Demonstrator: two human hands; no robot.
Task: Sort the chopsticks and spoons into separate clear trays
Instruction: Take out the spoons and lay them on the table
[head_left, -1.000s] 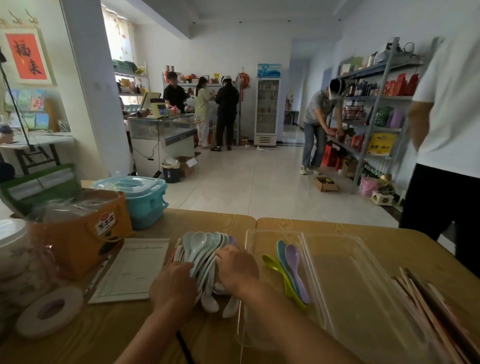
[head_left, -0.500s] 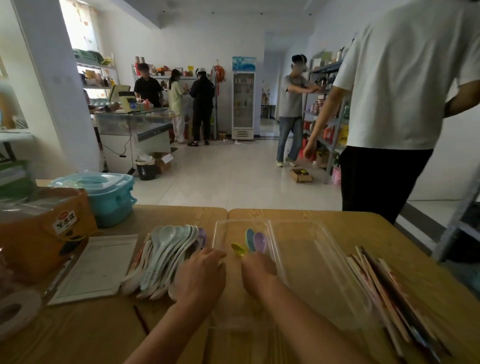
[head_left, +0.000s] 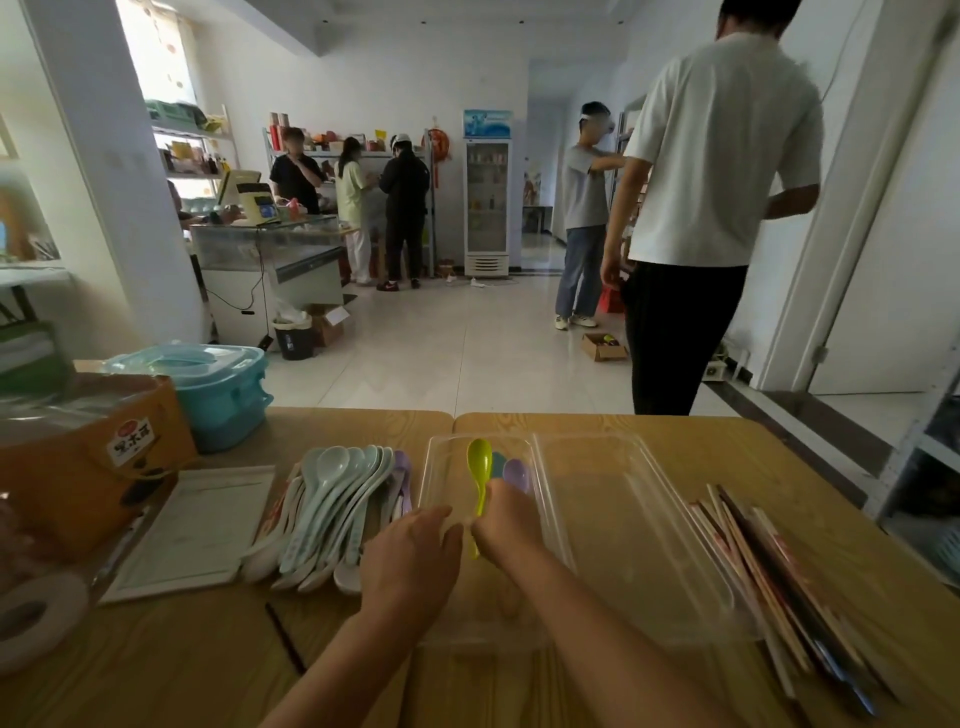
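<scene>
Fanning across the lower left-centre of the frame, the pale spoons (head_left: 332, 512) lie overlapped on the tabletop (head_left: 675, 441). They look stiff, light and glossy, so they will likely slide over one another and are best pinched at the narrow handle. Just right of them, the left hand (head_left: 413, 558) lies back-up against the near left wall of the clear tray (head_left: 425, 488); I cannot tell whether its fingers grip anything. Inside that tray, the right hand (head_left: 506, 525) pinches the green spoon (head_left: 479, 465) by its handle, bowl pointing away, beside a blue spoon (head_left: 497, 464) and a purple spoon (head_left: 516, 474). Further right sits a second tray (head_left: 649, 519). At the lower right lie the chopsticks (head_left: 769, 571), thin and rigid, probably easiest gathered mid-length.
</scene>
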